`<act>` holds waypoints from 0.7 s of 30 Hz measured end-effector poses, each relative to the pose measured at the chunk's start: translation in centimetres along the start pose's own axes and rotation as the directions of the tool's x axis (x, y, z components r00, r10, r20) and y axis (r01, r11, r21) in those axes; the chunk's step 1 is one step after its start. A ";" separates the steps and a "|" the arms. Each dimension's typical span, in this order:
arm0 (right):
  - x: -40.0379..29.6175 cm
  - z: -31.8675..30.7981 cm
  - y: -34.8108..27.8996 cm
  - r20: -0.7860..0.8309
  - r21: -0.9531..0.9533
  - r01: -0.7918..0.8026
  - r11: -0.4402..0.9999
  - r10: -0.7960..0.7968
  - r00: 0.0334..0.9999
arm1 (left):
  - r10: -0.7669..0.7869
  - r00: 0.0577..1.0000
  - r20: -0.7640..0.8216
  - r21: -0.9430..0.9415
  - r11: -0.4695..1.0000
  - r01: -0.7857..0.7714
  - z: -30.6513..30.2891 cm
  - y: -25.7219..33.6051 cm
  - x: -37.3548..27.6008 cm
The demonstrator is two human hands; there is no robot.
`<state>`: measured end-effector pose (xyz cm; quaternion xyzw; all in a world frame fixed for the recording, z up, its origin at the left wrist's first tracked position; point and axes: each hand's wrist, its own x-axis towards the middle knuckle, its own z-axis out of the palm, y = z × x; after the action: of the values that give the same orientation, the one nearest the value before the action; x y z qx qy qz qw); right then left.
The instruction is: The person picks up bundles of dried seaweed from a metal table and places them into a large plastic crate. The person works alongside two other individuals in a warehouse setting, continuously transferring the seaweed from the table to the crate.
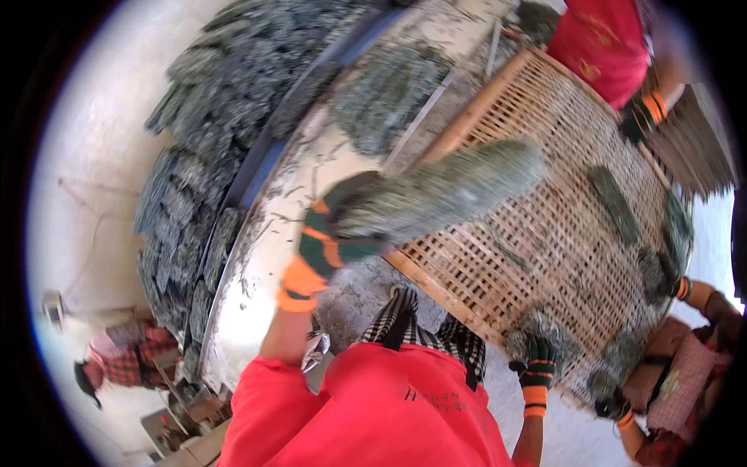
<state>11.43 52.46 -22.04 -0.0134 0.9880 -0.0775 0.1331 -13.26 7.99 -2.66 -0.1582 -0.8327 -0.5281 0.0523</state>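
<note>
My left hand (335, 230), in a dark green and orange work glove, grips one end of a long, flat grey-green fibrous slab (449, 190). The slab reaches out over the corner of a woven bamboo tray (467, 251) and is blurred. At the tray's near edge, my right hand (538, 356), gloved alike, has its fingers over a clump of the same fibrous material (551, 330), the thumb on the near side. Part of the clump is hidden under the fingers. A narrow green slab (614, 204) lies farther across the weave.
Two co-workers' gloved hands (613, 397) hold clumps at the tray's right side. Another worker's glove (642, 117) is at the far edge. Slabs (204, 192) are piled beyond a blue-edged trough (257, 169). More slabs (388, 96) lie on the pale table (251, 286). One person (131, 353) is farther left.
</note>
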 end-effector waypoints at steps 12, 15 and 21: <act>6.7 -8.9 3.5 -0.008 -0.286 -0.166 0.944 0.171 0.985 | -0.513 0.663 -0.544 -0.231 0.852 0.470 -31.0 -16.4 -28.7; 6.1 -8.0 3.6 0.058 -0.310 -0.267 0.913 0.298 0.953 | -0.141 0.933 -0.331 0.522 0.797 0.305 -30.8 -19.2 -29.2; 2.3 -4.0 -0.6 0.241 -0.306 -0.381 0.872 0.458 0.856 | -0.143 0.527 -0.838 0.491 0.223 0.842 -24.4 -20.6 -27.7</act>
<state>8.16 52.35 -18.71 0.1758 0.9356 0.0803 0.2954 4.42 -27.72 -16.86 0.3851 -0.8972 -0.0143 0.2158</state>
